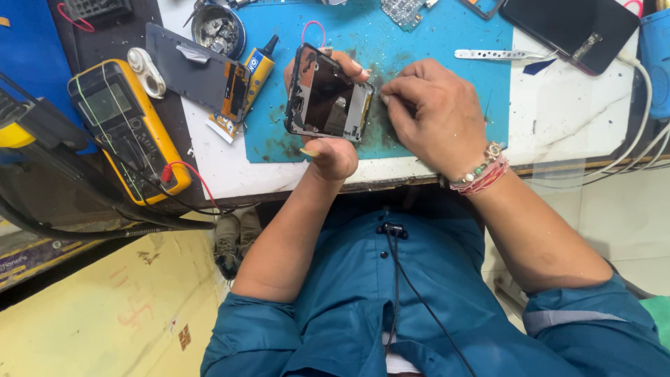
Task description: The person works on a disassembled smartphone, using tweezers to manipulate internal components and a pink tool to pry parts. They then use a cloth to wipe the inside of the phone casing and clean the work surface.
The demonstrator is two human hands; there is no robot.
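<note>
Gripping opened phone [326,98] by edges

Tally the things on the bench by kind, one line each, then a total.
Opened phone frame, held by left hand and right hand: 1
Yellow multimeter: 1
Yellow glue tube, black nozzle: 1
Round metal parts tin: 1
Steel tweezers: 1
Black phone, top right: 1
Total: 6

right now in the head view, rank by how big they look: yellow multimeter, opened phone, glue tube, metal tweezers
1. yellow multimeter
2. opened phone, held in the left hand
3. glue tube and metal tweezers: close in length, tube thicker, so unsure.
</note>
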